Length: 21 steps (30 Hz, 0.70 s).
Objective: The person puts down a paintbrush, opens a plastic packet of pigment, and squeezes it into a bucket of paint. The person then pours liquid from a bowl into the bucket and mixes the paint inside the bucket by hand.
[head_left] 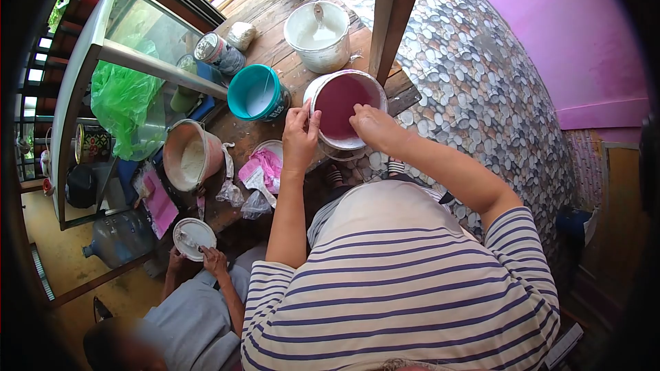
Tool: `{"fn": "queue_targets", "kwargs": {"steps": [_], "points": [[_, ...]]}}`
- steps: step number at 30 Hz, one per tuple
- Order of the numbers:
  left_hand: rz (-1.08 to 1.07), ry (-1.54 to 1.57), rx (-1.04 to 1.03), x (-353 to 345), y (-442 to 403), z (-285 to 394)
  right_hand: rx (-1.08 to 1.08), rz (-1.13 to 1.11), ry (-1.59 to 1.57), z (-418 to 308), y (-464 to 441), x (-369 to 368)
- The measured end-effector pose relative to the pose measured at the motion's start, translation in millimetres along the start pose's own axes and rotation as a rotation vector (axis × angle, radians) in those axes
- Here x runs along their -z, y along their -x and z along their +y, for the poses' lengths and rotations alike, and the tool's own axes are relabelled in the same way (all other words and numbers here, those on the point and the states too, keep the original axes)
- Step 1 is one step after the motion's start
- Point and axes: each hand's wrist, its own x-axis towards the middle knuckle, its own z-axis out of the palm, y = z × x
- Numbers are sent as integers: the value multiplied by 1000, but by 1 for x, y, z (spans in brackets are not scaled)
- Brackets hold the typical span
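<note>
A white bucket with dark pink liquid in it stands at the edge of the wooden table. My left hand holds the bucket's left rim, fingers against its side. My right hand is closed over the bucket's right part; whatever its fingers hold, if anything, is hidden. Just behind stands a white pail with a brush inside. A teal bucket with pale liquid is to the left of my left hand. Pink-stained cloth or plastic lies in a dish, with a white-handled tool beside it.
At the lower left a co-worker's hands hold a round white lid. A salmon bucket, a paint can and a glass case with a green bag are on the left. A wooden post rises behind the bucket.
</note>
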Motion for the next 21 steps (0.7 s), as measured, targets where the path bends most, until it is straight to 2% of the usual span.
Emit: {"fn": "queue_targets", "kwargs": {"steps": [3,7,19,21], "points": [[-4,-1,9,1,1,-1,-70,-112,-58,-7,-5,-2],[-8,1,30,2,2,-1,-80,-137,-31,-2,-17,-7],[-4,2,11,0,4,0,-116,13,208,13,-31,15],[-2,-4,6,0,4,-2,-91,131,248,14,-37,17]]}}
